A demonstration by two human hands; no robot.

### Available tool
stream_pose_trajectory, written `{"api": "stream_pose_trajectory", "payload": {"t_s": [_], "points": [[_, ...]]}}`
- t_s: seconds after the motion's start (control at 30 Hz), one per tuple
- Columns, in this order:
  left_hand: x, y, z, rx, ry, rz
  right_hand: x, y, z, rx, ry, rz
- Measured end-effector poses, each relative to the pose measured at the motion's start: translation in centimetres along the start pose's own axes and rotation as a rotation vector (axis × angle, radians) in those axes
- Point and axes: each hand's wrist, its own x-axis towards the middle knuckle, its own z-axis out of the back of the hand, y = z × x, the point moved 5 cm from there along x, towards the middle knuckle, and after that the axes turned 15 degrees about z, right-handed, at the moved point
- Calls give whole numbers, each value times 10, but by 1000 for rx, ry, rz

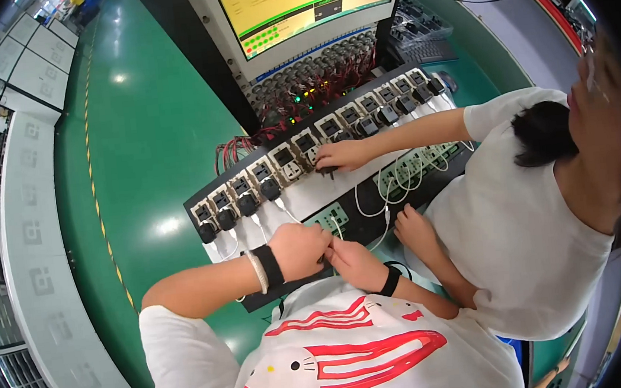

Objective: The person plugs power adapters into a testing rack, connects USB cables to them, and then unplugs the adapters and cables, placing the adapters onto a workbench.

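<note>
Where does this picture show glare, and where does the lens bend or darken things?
Head view: lamp reflections glare as white spots on the green floor; head view: the striped floor line and white panel bow toward the left rim, and the corners fall to black.

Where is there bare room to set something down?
On the flat white strip between the white square sockets and small green circuit board, left of the co-worker's hand. Crowded: its left end, with black plugs and white cables; below, left hand and right hand meet.
</note>
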Motion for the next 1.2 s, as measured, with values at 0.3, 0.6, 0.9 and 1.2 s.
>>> {"api": "stream_pose_trajectory", "payload": {"t_s": [0.3, 0.6, 0.9, 1.2], "points": [[-54, 5, 33, 33, 112, -6, 7, 44, -27, 83, 163, 160], [-41, 3, 33, -60, 246, -145, 2, 48, -22, 58, 175, 142], [15, 109, 86, 84, -229, 209, -40, -11, 40, 136, -478, -130], [110, 98, -69, 153, -323, 23, -36, -25, 40, 234, -500, -160]]}}
